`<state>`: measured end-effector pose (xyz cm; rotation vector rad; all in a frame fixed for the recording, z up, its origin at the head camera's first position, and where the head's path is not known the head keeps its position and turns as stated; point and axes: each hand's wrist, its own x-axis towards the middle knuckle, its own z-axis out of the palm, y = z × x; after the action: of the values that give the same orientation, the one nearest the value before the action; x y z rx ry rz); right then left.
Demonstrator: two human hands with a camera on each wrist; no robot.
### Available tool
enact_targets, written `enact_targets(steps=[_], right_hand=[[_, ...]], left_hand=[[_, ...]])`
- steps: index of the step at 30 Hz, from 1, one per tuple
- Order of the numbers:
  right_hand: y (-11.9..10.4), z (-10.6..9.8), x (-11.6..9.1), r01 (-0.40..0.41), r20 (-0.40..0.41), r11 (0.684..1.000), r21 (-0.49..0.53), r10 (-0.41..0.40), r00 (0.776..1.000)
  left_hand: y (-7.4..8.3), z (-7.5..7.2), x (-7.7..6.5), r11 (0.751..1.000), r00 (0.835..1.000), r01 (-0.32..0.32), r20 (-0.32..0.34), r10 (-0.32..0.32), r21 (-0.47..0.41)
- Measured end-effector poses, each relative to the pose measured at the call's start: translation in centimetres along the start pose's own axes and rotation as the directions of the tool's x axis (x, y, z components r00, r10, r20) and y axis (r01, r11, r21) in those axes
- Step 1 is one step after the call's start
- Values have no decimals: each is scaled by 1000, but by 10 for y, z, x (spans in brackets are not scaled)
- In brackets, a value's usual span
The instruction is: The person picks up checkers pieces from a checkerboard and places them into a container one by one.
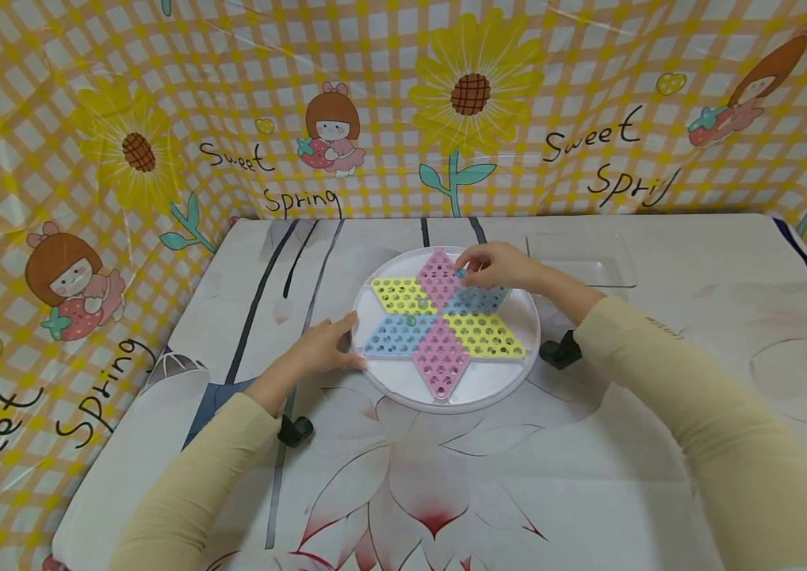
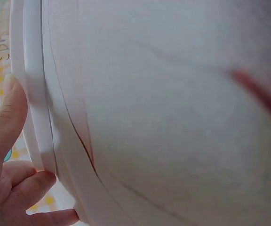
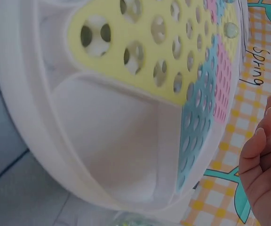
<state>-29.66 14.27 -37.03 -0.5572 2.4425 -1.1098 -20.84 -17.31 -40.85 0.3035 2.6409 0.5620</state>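
Note:
A round white Chinese checkers board [image 1: 485,388] with a pink, yellow and blue star of holes lies on the table. My right hand [image 1: 492,266] is over its far right part, pinching a small blue marble [image 1: 460,274] between thumb and fingertips. In the right wrist view the right hand [image 3: 267,160] shows only partly, at the right edge. At the board's left rim, my left hand [image 1: 325,345] touches the side with thumb and fingers spread apart. Two pale green marbles [image 1: 422,303] sit in the yellow and blue sections left of the centre.
A clear plastic tray [image 1: 582,266] stands behind the right forearm. The table wears a white cover [image 1: 418,476] with a flower print, and a checked yellow cloth [image 1: 389,47] hangs behind it. At the left edge lies a white meshed object [image 1: 175,366].

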Motion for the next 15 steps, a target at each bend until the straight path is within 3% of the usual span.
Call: enact_targets(steps=[15], right_hand=[[2, -28, -17, -17, -48, 999, -45, 15, 999]], left_hand=[[-1, 1, 0, 1000, 1000, -1, -4, 1, -6]])
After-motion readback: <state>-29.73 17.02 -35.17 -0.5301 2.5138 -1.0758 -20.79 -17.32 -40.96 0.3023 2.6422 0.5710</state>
